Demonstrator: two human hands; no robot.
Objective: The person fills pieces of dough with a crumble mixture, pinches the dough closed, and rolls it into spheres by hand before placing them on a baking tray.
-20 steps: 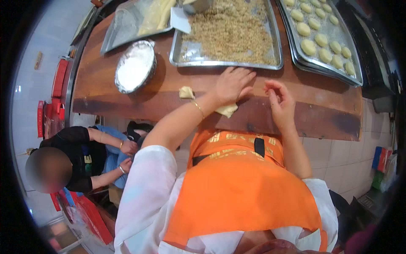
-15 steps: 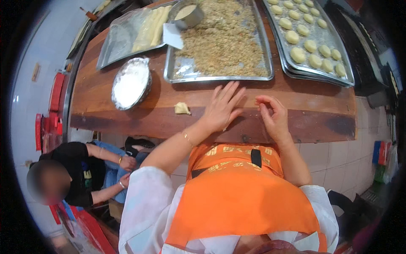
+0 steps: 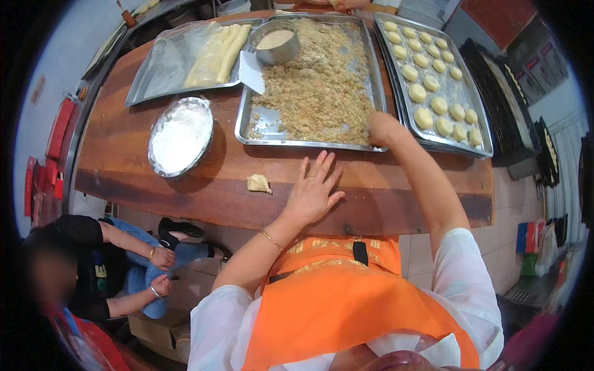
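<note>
Red signs hang on the wall at upper right; red crates stand at the left edge, small coloured packages low at right. The left hand [image 3: 312, 191] lies flat, fingers spread, on the wooden table [image 3: 130, 167]. A folded dough piece [image 3: 258, 183] rests just beside it, to its left, not touching. The right hand [image 3: 382, 127] reaches into the tray of crumbly filling [image 3: 315, 86]; its fingers are hidden, so its grip cannot be told.

Under flat left hand [image 3: 312, 191], pressed dough hidden; right hand [image 3: 382, 127] fingertips buried at crumb-filled steel tray [image 3: 309, 141] rim, grasp unclear.
</note>
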